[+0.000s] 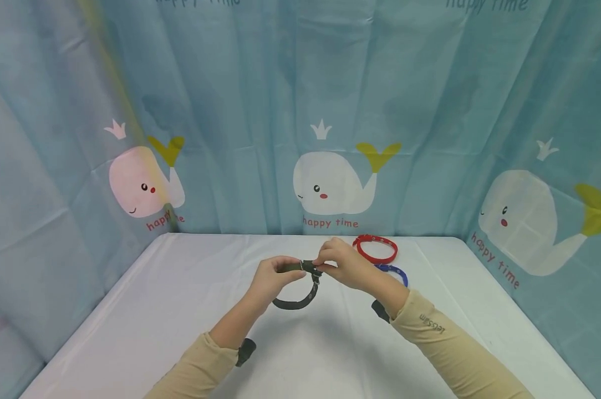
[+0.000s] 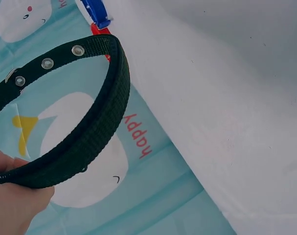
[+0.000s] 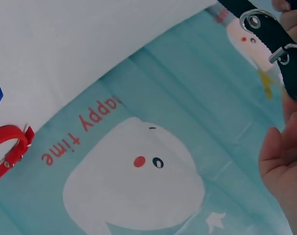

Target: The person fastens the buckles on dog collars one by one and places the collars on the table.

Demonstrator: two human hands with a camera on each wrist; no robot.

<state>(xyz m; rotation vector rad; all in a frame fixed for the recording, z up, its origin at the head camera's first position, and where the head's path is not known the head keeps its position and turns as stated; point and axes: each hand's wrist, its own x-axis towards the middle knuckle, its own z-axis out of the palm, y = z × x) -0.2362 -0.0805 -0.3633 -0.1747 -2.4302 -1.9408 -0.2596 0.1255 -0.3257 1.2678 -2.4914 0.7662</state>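
Both hands hold a dark green webbing collar (image 1: 300, 296) with metal eyelets above the middle of the white table (image 1: 181, 310). My left hand (image 1: 273, 275) grips the strap's left part; in the left wrist view the collar (image 2: 89, 127) curves up from that hand (image 2: 13, 200). My right hand (image 1: 341, 263) pinches the collar at its metal buckle (image 1: 311, 267). The right wrist view shows the buckle end (image 3: 275, 34) between the fingers (image 3: 280, 147). The loop hangs below the hands, just above the table.
A red collar (image 1: 375, 248) lies at the table's far side, a blue collar (image 1: 395, 272) just in front of it, partly behind my right forearm. Blue curtains with whale prints (image 1: 330, 183) close off the back and both sides.
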